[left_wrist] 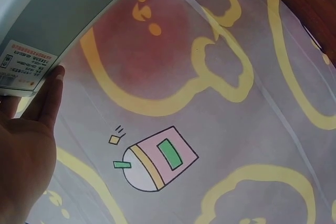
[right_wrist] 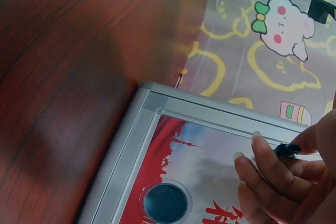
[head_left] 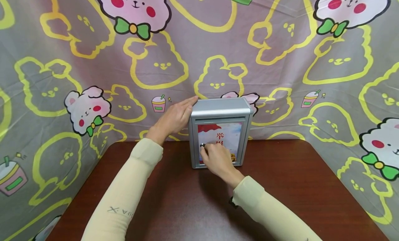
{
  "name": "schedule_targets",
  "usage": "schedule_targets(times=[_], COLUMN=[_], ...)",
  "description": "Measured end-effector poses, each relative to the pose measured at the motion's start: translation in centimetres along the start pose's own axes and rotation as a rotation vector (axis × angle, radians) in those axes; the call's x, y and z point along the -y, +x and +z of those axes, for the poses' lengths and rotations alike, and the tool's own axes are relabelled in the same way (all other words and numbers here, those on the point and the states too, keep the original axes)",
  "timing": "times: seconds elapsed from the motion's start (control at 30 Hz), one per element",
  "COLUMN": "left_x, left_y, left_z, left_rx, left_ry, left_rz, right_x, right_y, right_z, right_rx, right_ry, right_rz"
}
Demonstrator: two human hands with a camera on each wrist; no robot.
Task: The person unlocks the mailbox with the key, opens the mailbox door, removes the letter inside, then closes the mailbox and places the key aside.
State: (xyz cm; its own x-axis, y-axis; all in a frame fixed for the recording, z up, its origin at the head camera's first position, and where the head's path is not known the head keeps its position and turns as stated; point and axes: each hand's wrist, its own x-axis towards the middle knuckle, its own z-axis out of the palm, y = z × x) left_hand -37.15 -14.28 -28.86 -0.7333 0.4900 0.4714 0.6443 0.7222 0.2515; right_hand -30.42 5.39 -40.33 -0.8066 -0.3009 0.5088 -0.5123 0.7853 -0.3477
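A grey metal box point(head_left: 222, 106) with a silver rounded top edge stands upright on the table. Its front carries a printed poster point(head_left: 230, 130) with red characters. My left hand point(head_left: 176, 116) rests against the box's left side with fingers extended; in the left wrist view, the fingers point(left_wrist: 50, 95) lie by a white label point(left_wrist: 23, 64). At the front panel, my right hand point(head_left: 218, 158) pinches a small black-headed key point(right_wrist: 287, 150) between thumb and fingers. The key's tip is hidden. A dark round window point(right_wrist: 165, 203) shows on the poster in the right wrist view.
The brown wooden table point(head_left: 280, 185) extends to both sides of the box and in front of it. A patterned cloth point(head_left: 274, 43) hangs close behind and along both sides.
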Motion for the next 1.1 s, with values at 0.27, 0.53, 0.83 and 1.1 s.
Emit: schedule_targets(times=[0.27, 0.53, 0.83, 1.1], left_x=[-0.04, 0.01, -0.1, 0.05], left_y=[0.11, 0.04, -0.02, -0.05], left_z=[-0.06, 0.0, -0.07, 0.02], left_rx=[0.0, -0.003, 0.001, -0.007], left_ry=[-0.004, 0.001, 0.004, 0.0], left_rz=[0.001, 0.015, 0.021, 0.029], right_x=[-0.18, -0.26, -0.22, -0.21], right_y=[0.08, -0.11, -0.43, -0.79], right_z=[0.01, 0.01, -0.17, -0.23], right_rx=[-0.002, -0.007, -0.025, -0.025], right_ry=[-0.003, 0.061, 0.068, 0.058], right_rz=[-0.002, -0.018, -0.043, -0.055])
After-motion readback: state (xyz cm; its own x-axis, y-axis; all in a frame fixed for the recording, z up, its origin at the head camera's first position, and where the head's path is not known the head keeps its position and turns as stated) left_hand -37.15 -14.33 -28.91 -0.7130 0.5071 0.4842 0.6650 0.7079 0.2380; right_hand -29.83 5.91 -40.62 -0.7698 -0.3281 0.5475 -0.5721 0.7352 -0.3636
